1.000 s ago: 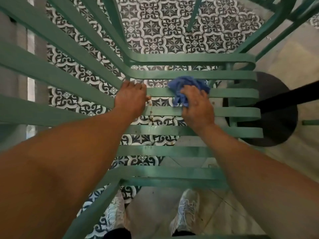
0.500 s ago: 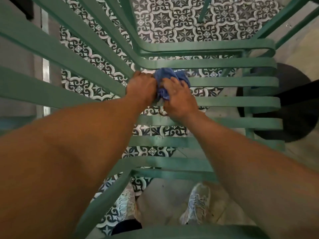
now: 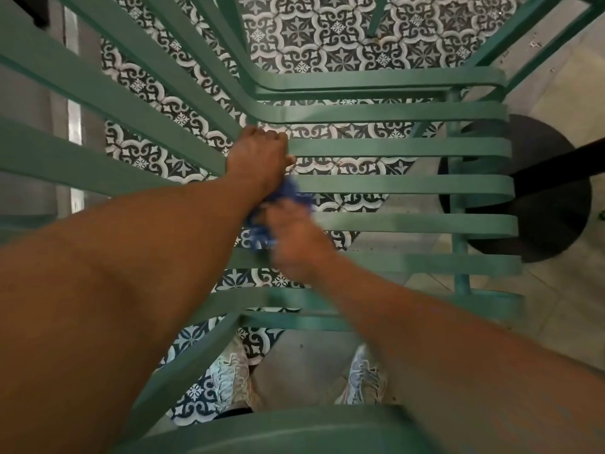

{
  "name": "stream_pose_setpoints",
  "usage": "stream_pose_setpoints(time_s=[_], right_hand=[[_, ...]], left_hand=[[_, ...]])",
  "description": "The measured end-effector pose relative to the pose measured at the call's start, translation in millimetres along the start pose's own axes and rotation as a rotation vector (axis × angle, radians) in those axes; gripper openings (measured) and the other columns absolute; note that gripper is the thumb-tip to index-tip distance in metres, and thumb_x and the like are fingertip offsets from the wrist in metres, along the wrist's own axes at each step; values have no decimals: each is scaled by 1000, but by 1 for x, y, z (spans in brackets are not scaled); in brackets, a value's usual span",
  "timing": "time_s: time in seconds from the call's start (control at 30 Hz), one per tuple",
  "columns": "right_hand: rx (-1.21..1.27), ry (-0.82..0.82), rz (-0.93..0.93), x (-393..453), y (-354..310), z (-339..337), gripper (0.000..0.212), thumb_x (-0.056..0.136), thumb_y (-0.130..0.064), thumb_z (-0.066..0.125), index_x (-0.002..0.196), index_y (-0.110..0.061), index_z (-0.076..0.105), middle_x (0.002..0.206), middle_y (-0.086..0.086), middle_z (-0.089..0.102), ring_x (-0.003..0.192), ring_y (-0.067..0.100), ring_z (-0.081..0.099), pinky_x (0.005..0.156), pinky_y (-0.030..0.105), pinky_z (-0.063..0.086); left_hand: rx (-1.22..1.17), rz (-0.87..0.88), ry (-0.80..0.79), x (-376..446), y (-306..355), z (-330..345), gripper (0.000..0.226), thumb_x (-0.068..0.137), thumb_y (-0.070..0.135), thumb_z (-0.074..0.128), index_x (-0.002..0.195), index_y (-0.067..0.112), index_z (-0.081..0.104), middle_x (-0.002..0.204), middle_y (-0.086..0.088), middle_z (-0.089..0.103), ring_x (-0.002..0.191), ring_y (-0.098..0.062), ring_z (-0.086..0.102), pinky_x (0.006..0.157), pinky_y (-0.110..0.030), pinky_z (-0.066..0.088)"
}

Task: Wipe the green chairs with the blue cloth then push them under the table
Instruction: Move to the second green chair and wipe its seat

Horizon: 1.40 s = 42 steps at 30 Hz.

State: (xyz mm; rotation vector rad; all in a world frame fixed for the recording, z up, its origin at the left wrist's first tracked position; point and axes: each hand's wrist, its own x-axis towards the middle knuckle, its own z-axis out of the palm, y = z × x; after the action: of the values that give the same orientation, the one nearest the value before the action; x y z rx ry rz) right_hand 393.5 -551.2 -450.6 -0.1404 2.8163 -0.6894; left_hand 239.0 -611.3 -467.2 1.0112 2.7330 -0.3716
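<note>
I look straight down through the slatted seat of a green metal chair (image 3: 409,185). My left hand (image 3: 258,155) grips the chair where a seat slat meets the back slats at the left. My right hand (image 3: 294,237) is blurred and closed on the bunched blue cloth (image 3: 291,194), pressing it on the seat slats just below my left hand. Most of the cloth is hidden under my two hands. The chair's back slats (image 3: 98,90) fan out to the upper left.
Patterned black-and-white floor tiles (image 3: 327,31) show through the slats. A round black table base (image 3: 530,204) with its dark post stands at the right on plain tiles. My two sneakers (image 3: 232,381) are below the seat's near edge.
My right hand has slid the blue cloth from the right along the slat to my left hand, then down toward me onto nearer slats. The left hand keeps its grip.
</note>
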Motion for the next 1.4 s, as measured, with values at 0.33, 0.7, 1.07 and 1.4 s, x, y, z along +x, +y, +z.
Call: stream_pose_setpoints(time_s=[0.33,0.7,1.07,1.4], right_hand=[[-181,59,14,-149,156,-70,44,80,-12,38,123,-11,46,132,14,49,124,37,47,91,43,47],[-104,-183,-334,-41,-34,13,51,81,-21,66,130,-15,51,128,15,48,119,32,40,101,55,38],[-382,-204,105,-202,165,-105,55,54,-18,84,101,-23,56,89,12,57,76,28,50,60,40,51],[-284,-308,-619,-46,-33,6,31,91,-31,54,122,-29,57,127,12,47,122,29,41,104,47,39]], left_hand=[[-38,-25,19,-4,-1,-2,45,100,46,40,117,7,55,116,-17,64,107,-33,58,101,-42,36],[-16,-11,34,-6,0,-6,45,101,44,41,118,5,55,116,-18,63,107,-33,58,103,-41,33],[-25,-76,-38,-16,5,-20,46,101,43,42,125,5,53,122,-16,60,116,-33,52,98,-40,38],[-27,-37,-41,-9,-1,-8,44,101,43,40,122,6,51,120,-18,61,112,-34,55,105,-46,36]])
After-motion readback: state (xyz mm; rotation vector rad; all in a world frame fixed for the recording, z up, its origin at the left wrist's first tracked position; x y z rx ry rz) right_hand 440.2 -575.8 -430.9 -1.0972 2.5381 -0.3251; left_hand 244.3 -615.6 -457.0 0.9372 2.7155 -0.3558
